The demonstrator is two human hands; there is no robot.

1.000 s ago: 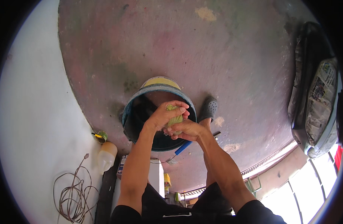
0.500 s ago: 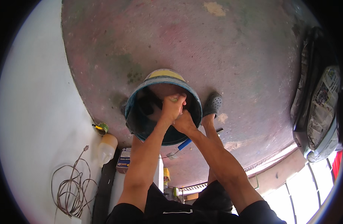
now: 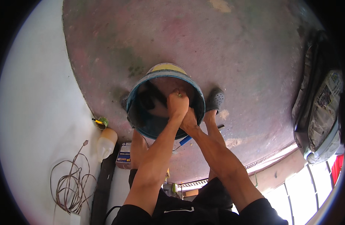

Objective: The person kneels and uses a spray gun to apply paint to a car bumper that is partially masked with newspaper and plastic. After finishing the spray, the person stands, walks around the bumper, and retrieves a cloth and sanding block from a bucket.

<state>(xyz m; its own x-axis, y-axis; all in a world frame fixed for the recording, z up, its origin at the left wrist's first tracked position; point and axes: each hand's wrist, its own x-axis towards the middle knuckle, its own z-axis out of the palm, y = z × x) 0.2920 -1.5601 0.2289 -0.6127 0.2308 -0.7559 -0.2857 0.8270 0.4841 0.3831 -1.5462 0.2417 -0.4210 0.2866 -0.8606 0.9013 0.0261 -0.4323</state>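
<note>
Between my feet stands a round dark bucket with a worn blue rim (image 3: pixel 195 85); a yellow and whitish curved surface (image 3: pixel 167 67) shows just beyond it. Both my arms reach down into the bucket. My left hand (image 3: pixel 178 104) is closed in a fist around something small, of which a yellowish-green bit shows between the fingers. Below and right of it, my right hand (image 3: pixel 189 119) is pressed against the left, partly covered by it. Its fingers are hidden, so what it grips cannot be seen. The bucket's inside is dark, with dark reflected shapes left of the hands.
A blue-handled tool (image 3: pixel 185 140) lies close by the bucket's near side. Along the left wall are a green container (image 3: pixel 102 122) with a yellow handle, a plastic jug (image 3: pixel 107 139), a printed box (image 3: pixel 123 156) and a coiled cord (image 3: pixel 72 185). A newspaper-covered bulky object (image 3: pixel 325 107) stands right.
My left fist has turned and shifted slightly right, covering more of the right hand. The bucket appears a little higher in the picture. Both hands stay together inside it.
</note>
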